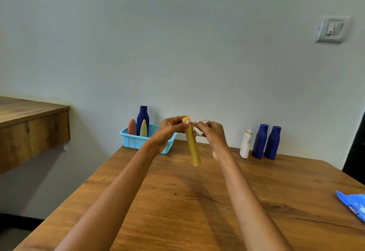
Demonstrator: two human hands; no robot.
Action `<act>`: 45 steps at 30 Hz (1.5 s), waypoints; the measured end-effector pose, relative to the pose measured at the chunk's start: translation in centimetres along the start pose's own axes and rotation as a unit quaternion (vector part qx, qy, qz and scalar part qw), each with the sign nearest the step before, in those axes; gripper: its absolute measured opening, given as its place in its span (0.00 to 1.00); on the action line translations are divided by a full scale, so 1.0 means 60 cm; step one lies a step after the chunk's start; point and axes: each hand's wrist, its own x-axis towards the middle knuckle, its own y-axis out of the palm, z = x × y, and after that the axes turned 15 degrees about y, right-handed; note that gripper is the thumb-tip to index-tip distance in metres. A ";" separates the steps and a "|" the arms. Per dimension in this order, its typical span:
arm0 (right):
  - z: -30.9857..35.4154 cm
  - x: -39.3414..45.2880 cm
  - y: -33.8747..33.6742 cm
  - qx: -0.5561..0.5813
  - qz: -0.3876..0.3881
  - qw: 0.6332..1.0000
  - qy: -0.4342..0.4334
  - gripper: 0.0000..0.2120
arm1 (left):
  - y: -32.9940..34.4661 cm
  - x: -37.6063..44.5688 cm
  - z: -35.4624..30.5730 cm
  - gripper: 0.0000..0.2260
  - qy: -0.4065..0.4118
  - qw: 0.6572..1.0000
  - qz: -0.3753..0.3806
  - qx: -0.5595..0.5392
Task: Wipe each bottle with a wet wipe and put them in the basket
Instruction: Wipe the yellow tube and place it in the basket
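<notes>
Hands meet above the desk (pixel 177 201): my left hand (pixel 169 130) pinches the top of the yellow tube (pixel 192 144) between thumb and fingers (pixel 185 123), so the tube hangs nearly upright, tilted a little, its lower end clear of the wood. My right hand (pixel 212 132) presses a crumpled wipe (pixel 198 129) against the tube's upper side, fingers curled around it; most of the wipe is buried in the grip and I can't make out how it is folded. Behind my left wrist the blue basket (pixel 136 142) sits at the desk's far edge, its right end hidden, holding a dark blue bottle (pixel 142 117), a pink one (pixel 132 126) and a pale yellow one (pixel 144 128). To the right by the wall stand a white bottle (pixel 245 144) and two blue bottles (pixel 260 142), (pixel 273 143). A blue packet (pixel 353 204) is cut off at the right edge; its print is unreadable.
</notes>
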 end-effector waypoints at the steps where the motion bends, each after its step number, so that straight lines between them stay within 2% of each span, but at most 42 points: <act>1: -0.003 0.000 0.001 -0.018 -0.022 1.000 -0.004 0.10 | 0.002 -0.001 0.001 0.16 -0.001 1.000 -0.001 -0.003; 4: -0.010 -0.004 0.010 -0.004 -0.060 0.998 -0.028 0.09 | 0.006 -0.002 0.000 0.16 0.000 1.000 0.000 -0.007; 8: 0.002 -0.012 0.018 0.034 -0.005 0.997 -0.064 0.03 | -0.004 -0.001 -0.004 0.17 0.007 1.000 -0.015 -0.016; 11: 0.008 -0.010 0.009 -0.031 0.033 0.998 -0.049 0.05 | -0.012 -0.001 -0.007 0.14 0.008 0.999 -0.031 -0.018; 14: -0.001 -0.002 0.001 -0.109 -0.028 0.993 -0.043 0.08 | -0.008 0.000 -0.010 0.16 0.005 1.000 -0.027 -0.012; 17: -0.006 -0.004 0.003 -0.070 -0.057 0.993 -0.070 0.09 | 0.002 -0.002 -0.011 0.17 0.000 1.000 -0.011 -0.005; 19: 0.000 -0.007 0.012 -0.018 -0.037 0.995 -0.086 0.06 | 0.003 -0.002 -0.010 0.18 0.003 1.000 -0.012 0.000; 21: 0.006 -0.009 0.016 -0.013 -0.006 0.995 -0.100 0.01 | 0.000 -0.001 -0.006 0.18 0.003 0.999 -0.039 0.001; 25: 0.004 -0.009 0.015 -0.133 0.069 0.986 -0.072 0.06 | -0.008 0.002 -0.002 0.18 -0.005 0.994 -0.104 -0.018; 27: -0.006 -0.008 0.015 -0.157 0.062 0.984 -0.064 0.08 | -0.010 0.003 -0.001 0.19 -0.010 0.995 -0.100 -0.008; 30: -0.016 -0.006 0.016 -0.119 0.023 0.992 -0.032 0.08 | -0.009 0.001 0.003 0.20 -0.012 0.996 -0.084 0.011; 36: -0.036 0.008 0.001 -0.136 -0.065 0.988 0.031 0.13 | -0.010 -0.007 -0.006 0.17 0.008 0.999 -0.030 0.007; 39: -0.033 0.012 0.000 -0.076 -0.059 0.995 0.026 0.07 | 0.009 -0.011 -0.016 0.17 0.008 1.000 0.011 0.015; 41: -0.026 0.012 0.001 -0.025 -0.057 0.998 0.018 0.04 | 0.017 -0.009 -0.023 0.18 0.015 1.000 0.008 0.013; 45: -0.018 0.006 0.009 0.047 -0.035 0.998 -0.017 0.08 | 0.010 -0.006 -0.033 0.18 0.031 0.999 -0.021 0.001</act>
